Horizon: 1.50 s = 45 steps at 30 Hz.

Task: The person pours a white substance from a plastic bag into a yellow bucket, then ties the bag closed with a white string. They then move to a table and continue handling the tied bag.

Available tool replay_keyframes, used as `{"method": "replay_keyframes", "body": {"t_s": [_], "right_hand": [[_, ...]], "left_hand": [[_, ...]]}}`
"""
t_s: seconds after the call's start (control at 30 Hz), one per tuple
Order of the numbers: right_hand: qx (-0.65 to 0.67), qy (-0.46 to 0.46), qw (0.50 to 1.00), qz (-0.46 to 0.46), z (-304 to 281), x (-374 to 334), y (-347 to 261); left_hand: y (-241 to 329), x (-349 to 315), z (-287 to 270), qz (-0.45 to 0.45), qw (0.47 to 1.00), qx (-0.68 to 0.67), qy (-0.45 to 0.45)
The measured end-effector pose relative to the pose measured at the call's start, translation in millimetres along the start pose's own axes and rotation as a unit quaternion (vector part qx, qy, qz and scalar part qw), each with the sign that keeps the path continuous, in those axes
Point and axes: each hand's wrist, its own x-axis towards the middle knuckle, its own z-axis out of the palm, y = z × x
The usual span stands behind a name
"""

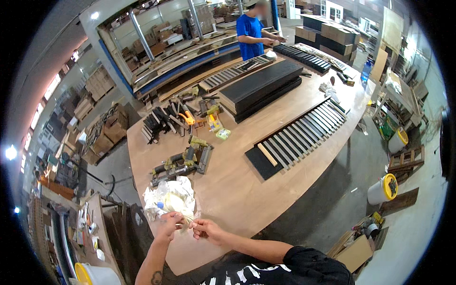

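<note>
At the near edge of the table, my left hand (pixel 170 225) and my right hand (pixel 208 231) are close together, fingers pinched. A small pale scrap shows between them, too small to name. Just beyond them lies a crumpled white bundle (pixel 176 194), cloth or plastic, with a bottle's blue cap (pixel 160 205) poking out. Past it rest several nail guns (pixel 183 162) in olive and black. To the right, a black panel (pixel 260 162) carries a row of grey slats (pixel 304 134), with one pale wooden strip (pixel 267 155) at its near end.
A stack of black boards (pixel 259 88) stands mid-table, near loose dark strips (pixel 159 124), an orange-handled tool (pixel 188 118) and small yellow boxes (pixel 214 122). A person in blue (pixel 251 35) works at the far end beside another slatted panel (pixel 304 57). White buckets (pixel 380 191) stand on the floor right.
</note>
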Motion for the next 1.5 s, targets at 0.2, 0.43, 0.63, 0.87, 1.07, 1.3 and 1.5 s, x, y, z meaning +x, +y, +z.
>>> {"method": "replay_keyframes", "body": {"t_s": [0.2, 0.43, 0.63, 0.87, 1.07, 1.3, 1.5], "right_hand": [[-0.287, -0.022, 0.958, -0.011, -26.8, -5.1, 7.8], [-0.319, 0.086, 0.941, 0.077, -69.4, -37.4, 26.6], [-0.231, 0.123, 0.954, 0.146, -65.1, -50.7, 11.8], [-0.774, 0.197, 0.568, -0.199, -35.4, -68.9, -4.8], [-0.799, 0.141, 0.540, -0.222, -38.1, -53.3, 14.5], [-0.889, 0.111, 0.434, -0.098, -38.2, -47.8, 2.6], [-0.943, 0.018, 0.320, -0.093, -48.6, -52.5, -6.5]], "left_hand": [[-52.5, -6.7, -10.5, -0.149, 0.959, -0.226, -0.078], [-133.1, 5.7, 29.9, -0.186, 0.881, -0.424, -0.098], [-135.5, -12.0, 55.6, -0.126, 0.833, -0.527, -0.111], [-133.9, -18.7, 90.1, -0.125, 0.817, -0.556, -0.087], [-166.8, -11.2, 111.7, -0.038, 0.854, -0.509, -0.102], [-167.2, -1.1, 125.4, -0.126, 0.812, -0.568, -0.045], [-182.5, 20.3, 131.7, -0.187, 0.826, -0.529, -0.053]]}}
